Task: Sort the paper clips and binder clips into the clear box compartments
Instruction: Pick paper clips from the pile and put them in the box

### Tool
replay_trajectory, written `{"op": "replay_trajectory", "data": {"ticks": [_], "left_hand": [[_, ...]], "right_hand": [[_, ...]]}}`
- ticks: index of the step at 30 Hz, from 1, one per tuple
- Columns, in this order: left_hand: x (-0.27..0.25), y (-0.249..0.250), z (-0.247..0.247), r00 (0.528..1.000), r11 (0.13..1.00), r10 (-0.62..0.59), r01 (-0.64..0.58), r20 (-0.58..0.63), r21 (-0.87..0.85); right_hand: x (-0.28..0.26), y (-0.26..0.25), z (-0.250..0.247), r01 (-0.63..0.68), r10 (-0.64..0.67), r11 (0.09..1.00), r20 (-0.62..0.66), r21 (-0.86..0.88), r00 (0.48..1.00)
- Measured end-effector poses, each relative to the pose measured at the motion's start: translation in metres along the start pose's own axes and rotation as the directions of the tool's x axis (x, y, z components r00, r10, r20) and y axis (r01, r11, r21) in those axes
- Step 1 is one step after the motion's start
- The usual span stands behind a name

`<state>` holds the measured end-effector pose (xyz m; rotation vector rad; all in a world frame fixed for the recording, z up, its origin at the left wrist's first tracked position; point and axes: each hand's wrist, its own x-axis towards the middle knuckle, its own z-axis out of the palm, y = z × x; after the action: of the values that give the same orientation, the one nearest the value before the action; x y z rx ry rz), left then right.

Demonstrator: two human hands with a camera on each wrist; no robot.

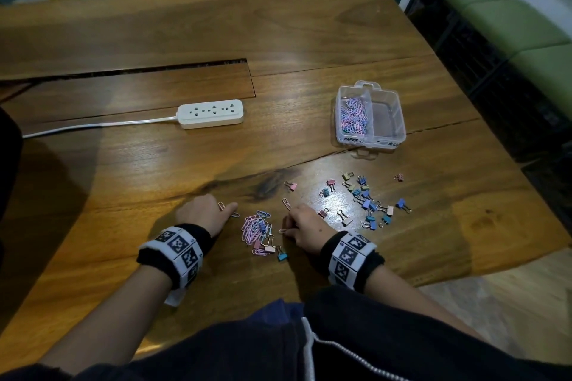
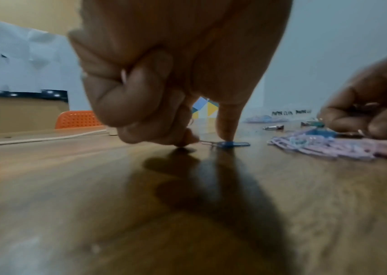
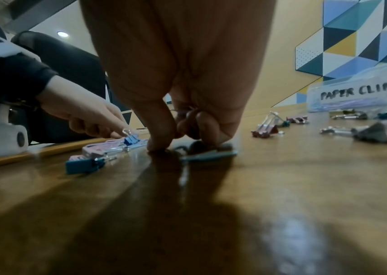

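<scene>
I see left hand (image 1: 204,213) curled on a pink clip (image 1: 221,206), index pinning a blue paper clip (image 2: 232,144) down; right hand (image 1: 305,227) pinches a paper clip (image 1: 283,230) by the pile (image 1: 255,229). Clear box (image 1: 370,116) sits back right.

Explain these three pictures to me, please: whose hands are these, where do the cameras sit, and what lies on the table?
No machine here: a person works with bare hands, wearing one camera on the head and one on each wrist. The wide picture comes from the head; the two low ones look along each hand. On the wooden table lie a heap of paper clips, scattered binder clips, a white power strip and a clear box; its compartment labelled PAPER CLIPS is partly filled, the other looks empty. The left hand presses a fingertip on a blue paper clip, while a pink paper clip peeks from its curled fingers. The right hand pinches more paper clips.
</scene>
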<state>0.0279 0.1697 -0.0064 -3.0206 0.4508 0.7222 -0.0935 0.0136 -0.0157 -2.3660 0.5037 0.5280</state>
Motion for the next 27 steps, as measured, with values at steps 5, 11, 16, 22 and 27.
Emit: {"op": "replay_trajectory", "data": {"ticks": [5, 11, 16, 22, 27], "left_hand": [[-0.006, 0.012, 0.008, 0.994, 0.993, 0.101, -0.104, -0.046, -0.056], [-0.007, 0.016, 0.012, 0.968, 0.925, 0.249, -0.237, 0.001, -0.297], [-0.003, 0.011, -0.005, 0.914, 0.151, 0.312, 0.22, 0.258, -0.964], [-0.002, 0.006, -0.009, 0.91, 0.057, 0.307, 0.274, 0.278, -0.96], [0.002, 0.004, -0.005, 0.916, 0.26, 0.282, 0.212, 0.284, -0.942]], "right_hand": [[-0.005, 0.008, -0.006, -0.019, 0.031, 0.991, -0.085, 0.135, 0.996], [-0.006, 0.008, -0.017, -0.06, 0.142, 0.724, -0.063, 0.688, 0.988], [0.004, -0.003, -0.028, -0.148, 0.335, 0.398, 0.007, 0.905, 0.942], [0.02, -0.01, -0.013, -0.223, 0.323, 0.855, -0.144, 0.468, 0.935], [0.022, -0.025, 0.005, -0.229, 0.261, 0.96, -0.217, 0.163, 0.941]]}}
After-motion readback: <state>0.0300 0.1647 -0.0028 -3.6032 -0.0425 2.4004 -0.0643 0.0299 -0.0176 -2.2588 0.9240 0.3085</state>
